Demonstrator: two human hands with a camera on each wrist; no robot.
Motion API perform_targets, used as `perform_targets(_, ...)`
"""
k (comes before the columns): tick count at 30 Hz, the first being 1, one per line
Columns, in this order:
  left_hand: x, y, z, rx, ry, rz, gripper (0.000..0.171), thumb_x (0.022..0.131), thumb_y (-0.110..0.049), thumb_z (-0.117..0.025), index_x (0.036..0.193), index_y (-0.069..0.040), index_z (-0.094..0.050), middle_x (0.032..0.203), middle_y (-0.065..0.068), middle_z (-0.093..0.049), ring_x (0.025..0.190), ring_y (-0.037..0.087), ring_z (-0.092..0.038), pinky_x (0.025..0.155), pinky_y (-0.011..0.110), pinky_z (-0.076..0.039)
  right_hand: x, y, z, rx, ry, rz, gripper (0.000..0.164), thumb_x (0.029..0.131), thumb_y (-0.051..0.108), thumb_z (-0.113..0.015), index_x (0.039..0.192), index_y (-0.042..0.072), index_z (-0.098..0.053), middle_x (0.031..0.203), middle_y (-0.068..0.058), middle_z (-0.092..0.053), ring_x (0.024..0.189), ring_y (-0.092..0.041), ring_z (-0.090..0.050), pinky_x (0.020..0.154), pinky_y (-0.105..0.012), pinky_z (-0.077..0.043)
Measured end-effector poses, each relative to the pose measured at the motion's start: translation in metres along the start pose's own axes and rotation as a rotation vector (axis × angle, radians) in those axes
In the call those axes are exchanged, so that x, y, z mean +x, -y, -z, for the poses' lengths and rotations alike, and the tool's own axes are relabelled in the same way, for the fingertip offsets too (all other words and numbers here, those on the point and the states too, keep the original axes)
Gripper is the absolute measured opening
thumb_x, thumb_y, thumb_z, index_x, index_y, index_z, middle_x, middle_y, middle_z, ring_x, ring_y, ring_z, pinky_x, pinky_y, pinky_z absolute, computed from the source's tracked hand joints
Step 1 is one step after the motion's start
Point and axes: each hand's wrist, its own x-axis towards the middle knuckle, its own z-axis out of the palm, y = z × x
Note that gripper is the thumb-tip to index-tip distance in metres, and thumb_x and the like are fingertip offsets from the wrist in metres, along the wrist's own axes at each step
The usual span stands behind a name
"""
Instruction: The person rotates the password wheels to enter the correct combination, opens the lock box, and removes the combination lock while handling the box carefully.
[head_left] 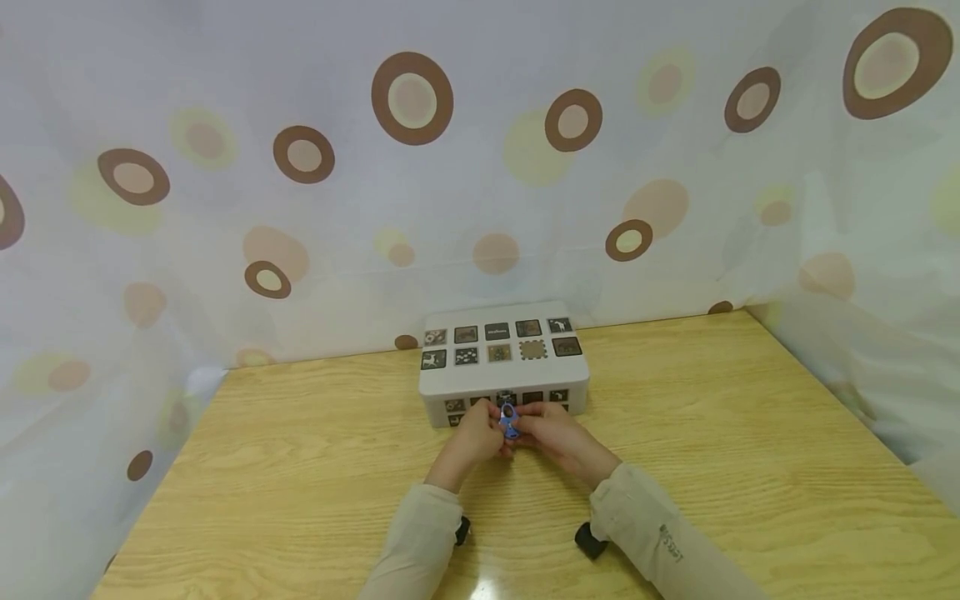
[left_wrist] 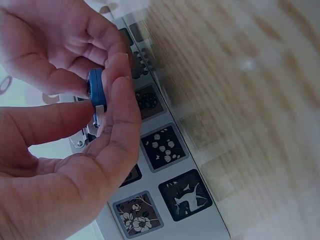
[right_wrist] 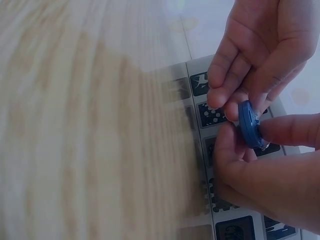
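A small blue padlock (head_left: 509, 422) is in front of a white box (head_left: 498, 373), by the metal clasp on the box's front side. My left hand (head_left: 477, 433) pinches the padlock from the left, thumb on its near face and fingers behind. From the right, my right hand (head_left: 561, 437) pinches it between thumb and fingers. The left wrist view shows the padlock (left_wrist: 97, 90) edge-on between both hands, with part of the clasp (left_wrist: 82, 140) beyond it. In the right wrist view, fingertips of both hands meet at the padlock (right_wrist: 248, 125); its shackle is largely hidden.
Printed picture tiles (head_left: 498, 352) cover the box's lid and front. It stands at the back of a wooden table (head_left: 315, 475), close to a white curtain (head_left: 337, 225) with brown and beige circles. Black wrist bands (head_left: 591, 540) hang below the sleeves.
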Motion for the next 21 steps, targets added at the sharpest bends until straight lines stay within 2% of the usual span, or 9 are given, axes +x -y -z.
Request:
perform_targets(6, 0.0012, 0.0025, -0.0011, 0.001, -0.013, -0.01, 0.013, 0.091, 0.013, -0.044, 0.103, 0.006, -0.045, 0.078, 0.016, -0.055, 0.073, 0.038, -0.067, 0.064, 0.036, -0.055, 0.0005, -0.0014, 0.0011, 0.022, 0.021, -0.018, 0.031, 0.099, 0.002, -0.041, 0.116, -0.024, -0.047, 0.099, -0.017, -0.057, 0.078, -0.012, -0.062, 0.081, -0.029, -0.054)
perform_targets(13, 0.002, 0.0034, -0.0009, -0.006, -0.011, 0.0, 0.016, 0.09, 0.013, -0.04, 0.104, 0.007, -0.045, 0.084, 0.016, -0.052, 0.07, 0.034, -0.066, 0.064, 0.035, -0.055, 0.0005, -0.0014, 0.0005, -0.003, 0.004, -0.01, 0.032, 0.098, -0.003, -0.042, 0.12, -0.026, -0.043, 0.107, -0.025, -0.055, 0.081, -0.013, -0.062, 0.081, -0.03, -0.054)
perform_targets(21, 0.0032, 0.0031, -0.0015, 0.022, -0.018, -0.002, 0.016, 0.088, 0.014, -0.04, 0.101, 0.006, -0.045, 0.081, 0.016, -0.054, 0.069, 0.033, -0.067, 0.061, 0.034, -0.054, -0.0009, 0.0004, -0.0001, -0.028, -0.005, -0.005, 0.031, 0.097, -0.005, -0.042, 0.121, -0.024, -0.043, 0.11, -0.027, -0.054, 0.082, -0.014, -0.061, 0.082, -0.032, -0.054)
